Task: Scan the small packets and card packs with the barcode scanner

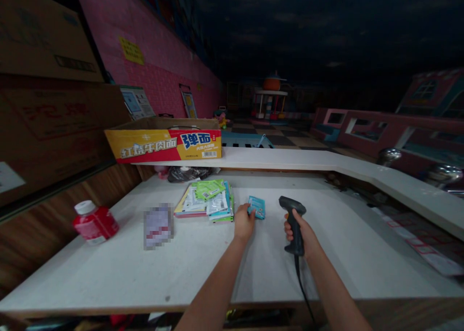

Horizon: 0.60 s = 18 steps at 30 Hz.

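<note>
My left hand (245,221) has its fingers closed on the left edge of a small blue packet (257,207) at the middle of the white counter. In my right hand (303,232) is a black barcode scanner (296,224), held by its handle with its head tilted up toward the left. The scanner's cable (303,287) runs down over the counter's front edge. Just left of my left hand lies a pile of flat green, white and blue packets (210,198).
A red bottle with a white cap (94,222) and a blurred-out flat item (158,226) are on the left of the counter (195,268). A yellow and red carton (165,145) sits on the raised back ledge (282,158). Brown boxes (58,123) are stacked at the far left.
</note>
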### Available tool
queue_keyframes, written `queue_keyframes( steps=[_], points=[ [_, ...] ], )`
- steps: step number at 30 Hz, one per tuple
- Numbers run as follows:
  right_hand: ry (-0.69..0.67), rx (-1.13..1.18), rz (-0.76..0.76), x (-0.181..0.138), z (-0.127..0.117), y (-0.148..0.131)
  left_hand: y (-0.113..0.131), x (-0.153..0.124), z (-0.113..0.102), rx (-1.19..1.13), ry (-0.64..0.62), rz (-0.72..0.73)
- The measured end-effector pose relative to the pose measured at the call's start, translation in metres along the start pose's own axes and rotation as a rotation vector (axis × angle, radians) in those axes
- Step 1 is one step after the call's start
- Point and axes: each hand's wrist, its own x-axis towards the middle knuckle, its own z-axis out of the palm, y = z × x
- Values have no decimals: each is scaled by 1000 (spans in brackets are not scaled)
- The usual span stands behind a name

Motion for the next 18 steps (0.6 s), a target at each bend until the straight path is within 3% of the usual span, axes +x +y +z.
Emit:
queue_keyframes(
  steps=[4, 10, 14, 18],
  points=[
    [-112, 203, 12, 8, -13, -4, 8, -2, -6, 229, -16, 80],
    [-171, 373, -17, 12, -27, -1, 15, -5, -7, 277, -209, 184],
    [-176, 474, -31, 13, -31, -2, 17, -9, 1, 323, -320, 330],
    [-207, 613, -66, 16, -37, -4, 18, -2, 17, 344, -449, 365]
  ],
)
